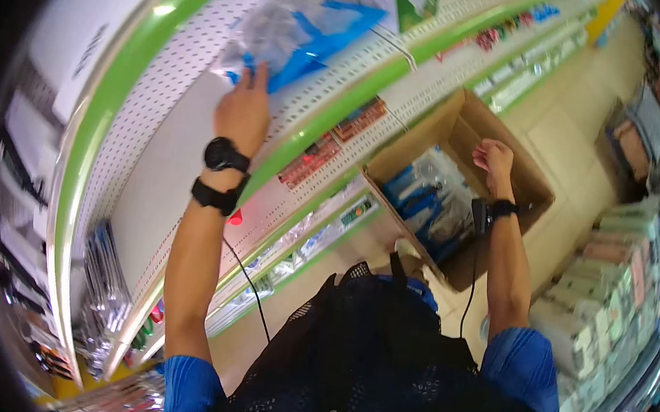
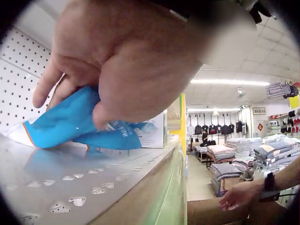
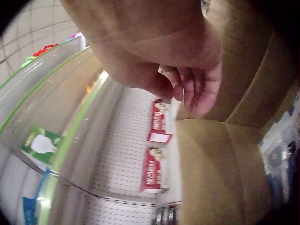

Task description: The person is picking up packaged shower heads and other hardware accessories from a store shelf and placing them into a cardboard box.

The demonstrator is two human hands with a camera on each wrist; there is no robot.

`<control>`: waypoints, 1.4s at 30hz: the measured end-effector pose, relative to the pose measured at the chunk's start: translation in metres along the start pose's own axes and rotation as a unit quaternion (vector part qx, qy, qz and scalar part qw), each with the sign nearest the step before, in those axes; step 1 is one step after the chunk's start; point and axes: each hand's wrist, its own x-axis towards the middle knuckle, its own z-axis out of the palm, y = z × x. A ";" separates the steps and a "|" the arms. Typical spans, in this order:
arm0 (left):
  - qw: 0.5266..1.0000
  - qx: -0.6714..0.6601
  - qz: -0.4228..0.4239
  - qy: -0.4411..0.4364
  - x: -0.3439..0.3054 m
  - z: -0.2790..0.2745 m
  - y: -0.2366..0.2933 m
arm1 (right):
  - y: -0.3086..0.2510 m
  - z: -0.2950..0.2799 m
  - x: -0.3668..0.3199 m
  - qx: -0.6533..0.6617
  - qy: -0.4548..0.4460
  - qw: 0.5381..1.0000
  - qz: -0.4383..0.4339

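Observation:
On the perforated metal shelf (image 1: pixel 320 99), my left hand (image 1: pixel 244 116) pinches a blue plastic packet (image 2: pixel 70 119), thumb in front and fingers behind. The packet's far end is white and lies on the shelf surface. Beside it in the head view is a pile of clear-and-blue plastic packets (image 1: pixel 282 33). My right hand (image 1: pixel 495 159) hangs over a cardboard box (image 1: pixel 526 137) with its fingers loosely curled and nothing held. Several clear and blue packets (image 1: pixel 432 199) lie inside that box. The right wrist view shows the hand (image 3: pixel 159 61) beside the brown box wall.
Red boxes (image 3: pixel 154 166) stand on a lower shelf tier. A green-and-white carton (image 1: pixel 417 2) is at the shelf's far end. Folded textiles (image 1: pixel 603 269) are stacked along the right of the aisle floor (image 1: pixel 569 121). A thin cable (image 1: pixel 249 281) runs from each wrist.

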 end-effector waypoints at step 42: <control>0.875 -0.346 -0.118 -0.318 -0.176 0.012 0.135 | 0.243 0.029 0.111 0.115 0.050 0.967 0.224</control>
